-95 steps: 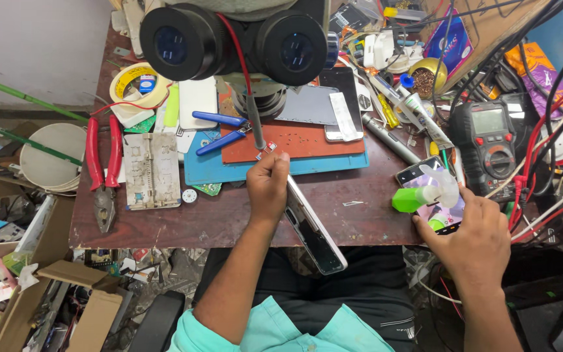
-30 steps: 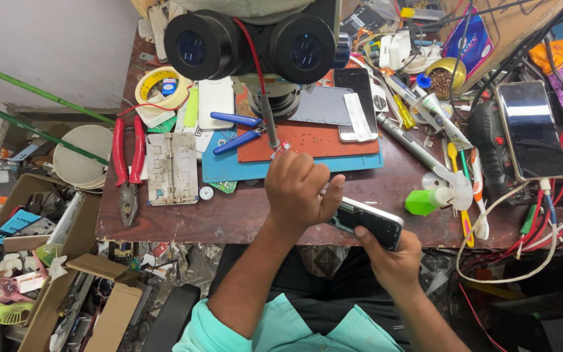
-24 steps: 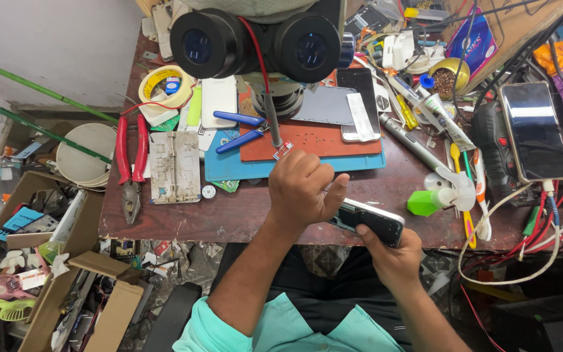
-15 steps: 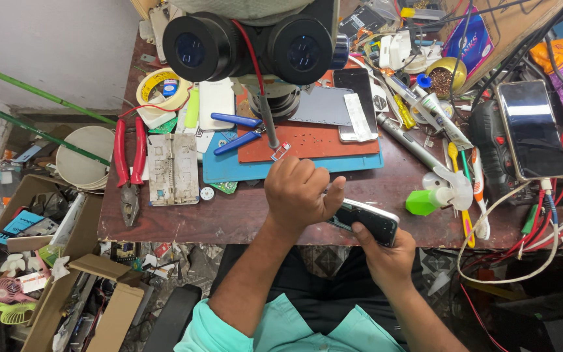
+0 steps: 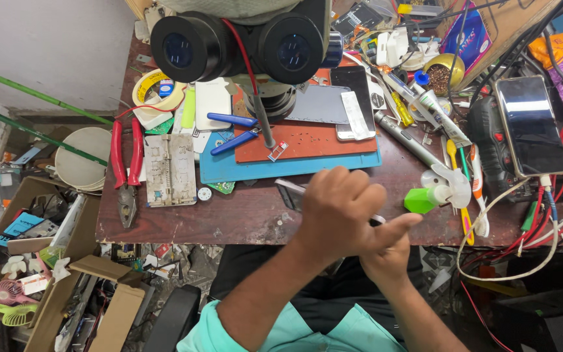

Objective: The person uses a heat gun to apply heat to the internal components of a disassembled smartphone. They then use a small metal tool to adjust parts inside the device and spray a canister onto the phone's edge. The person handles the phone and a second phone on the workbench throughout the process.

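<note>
Low in the middle of the frame, the left hand [image 5: 340,212] curls shut over the right hand [image 5: 386,257], hiding whatever they grip, beside the green bottle [image 5: 421,199], so progress is unclear.

front edge: bare brown table [image 5: 242,218] left of the left hand [image 5: 340,212], open | left: red pliers [image 5: 125,163], grey fixture plate [image 5: 171,169] | ahead: blue mat [image 5: 281,168], microscope [image 5: 242,45] overhead | right: green spray bottle [image 5: 428,195], cables [image 5: 522,228], phone [image 5: 532,124] crowd passage
</note>
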Demonstrator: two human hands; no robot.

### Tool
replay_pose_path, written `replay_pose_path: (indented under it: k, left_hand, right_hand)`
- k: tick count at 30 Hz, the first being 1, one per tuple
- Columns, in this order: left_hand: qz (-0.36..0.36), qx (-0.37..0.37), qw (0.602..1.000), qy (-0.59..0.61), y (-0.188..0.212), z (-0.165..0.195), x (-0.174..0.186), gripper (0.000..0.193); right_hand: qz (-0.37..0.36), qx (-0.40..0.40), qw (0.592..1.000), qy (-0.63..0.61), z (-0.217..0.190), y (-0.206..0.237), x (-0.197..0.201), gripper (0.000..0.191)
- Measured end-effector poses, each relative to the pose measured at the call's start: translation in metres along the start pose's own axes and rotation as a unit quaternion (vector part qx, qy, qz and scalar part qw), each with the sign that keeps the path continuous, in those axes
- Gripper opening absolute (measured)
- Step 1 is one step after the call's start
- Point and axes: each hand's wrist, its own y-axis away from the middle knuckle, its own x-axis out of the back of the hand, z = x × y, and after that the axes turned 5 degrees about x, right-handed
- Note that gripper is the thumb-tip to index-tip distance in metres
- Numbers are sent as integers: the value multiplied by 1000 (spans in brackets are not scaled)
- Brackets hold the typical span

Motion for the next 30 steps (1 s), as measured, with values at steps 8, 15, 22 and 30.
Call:
replay_pose_path:
  k: [8, 15, 22, 30]
  left_hand:
    - [15, -17, 1000, 2, 2, 1, -11, 58]
    - [36, -35, 999, 8, 3, -5, -18, 54]
    - [17, -33, 999, 20, 5, -9, -22, 51]
    - [-18, -16, 999, 39, 0, -10, -19, 50]
  right_hand:
    - [3, -6, 997, -72, -12, -4, -12, 17]
    - [12, -9, 997, -81, -13, -8, -17, 12]
    - [50, -28, 996, -61, -10, -2, -26, 9]
    - [37, 15, 999, -7, -6, 2, -24, 10]
